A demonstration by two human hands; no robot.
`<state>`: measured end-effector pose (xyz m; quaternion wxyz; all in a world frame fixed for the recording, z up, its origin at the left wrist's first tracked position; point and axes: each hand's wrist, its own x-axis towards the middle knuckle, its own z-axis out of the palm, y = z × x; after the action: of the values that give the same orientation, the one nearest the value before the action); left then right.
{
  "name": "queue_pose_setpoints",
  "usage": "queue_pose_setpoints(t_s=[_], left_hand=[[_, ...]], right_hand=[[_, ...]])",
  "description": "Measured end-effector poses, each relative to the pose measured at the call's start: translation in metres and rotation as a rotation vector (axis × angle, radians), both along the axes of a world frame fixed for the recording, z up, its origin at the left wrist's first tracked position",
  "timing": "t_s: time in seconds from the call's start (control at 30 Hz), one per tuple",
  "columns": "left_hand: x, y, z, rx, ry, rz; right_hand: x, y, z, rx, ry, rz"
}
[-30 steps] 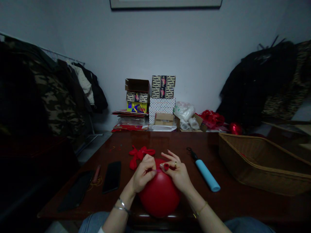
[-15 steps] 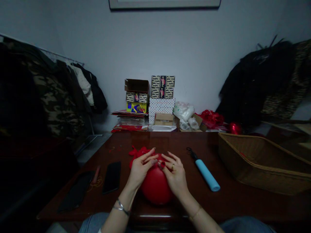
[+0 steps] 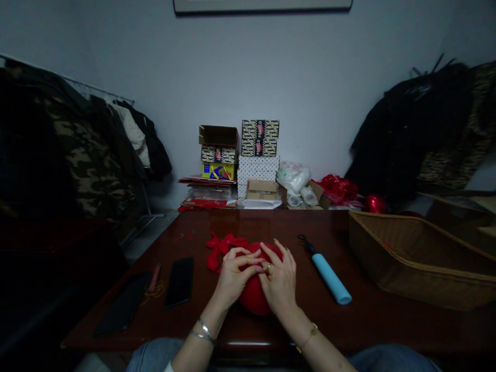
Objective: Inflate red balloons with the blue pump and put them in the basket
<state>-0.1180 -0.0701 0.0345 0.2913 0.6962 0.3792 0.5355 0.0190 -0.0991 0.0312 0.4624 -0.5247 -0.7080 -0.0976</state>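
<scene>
A round, inflated red balloon (image 3: 253, 299) rests near the table's front edge between my two hands. My left hand (image 3: 231, 274) pinches at the top of the balloon with thumb and forefinger, where its neck seems to be; the neck itself is hidden by the fingers. My right hand (image 3: 279, 281), a ring on one finger, bends over the balloon from the other side, its thumb and forefinger meeting the left fingertips. Just beyond my left hand lies a heap of limp red balloons (image 3: 222, 244).
Right of my hands lies a light blue hand pump (image 3: 330, 276); further right stands a wicker basket (image 3: 411, 276). On the left are a black phone (image 3: 179, 281), a dark flat item (image 3: 123, 305) and yellowish loops (image 3: 155, 290). Stacked boxes (image 3: 259, 170) stand beyond the table (image 3: 294, 227).
Both hands have shifted slightly right with the balloon, and their fingertips have closed together over its neck. The rolled red mouth seen earlier is now covered, and more of the limp balloons shows.
</scene>
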Motion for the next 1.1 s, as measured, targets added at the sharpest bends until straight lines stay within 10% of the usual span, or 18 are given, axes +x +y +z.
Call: queue_pose_setpoints(t_s=[0.33, 0.63, 1.1], left_hand=[[-0.004, -0.008, 0.014, 0.245, 0.402, 0.124], [-0.008, -0.008, 0.015, 0.263, 0.526, -0.031], [-0.009, -0.01, 0.02, 0.202, 0.378, -0.078]], right_hand=[[0.031, 0.007, 0.003, -0.275, 0.43, 0.414], [0.041, 0.013, 0.026, -0.404, 0.144, 0.639], [0.039, 0.016, 0.025, -0.363, 0.317, 0.645]])
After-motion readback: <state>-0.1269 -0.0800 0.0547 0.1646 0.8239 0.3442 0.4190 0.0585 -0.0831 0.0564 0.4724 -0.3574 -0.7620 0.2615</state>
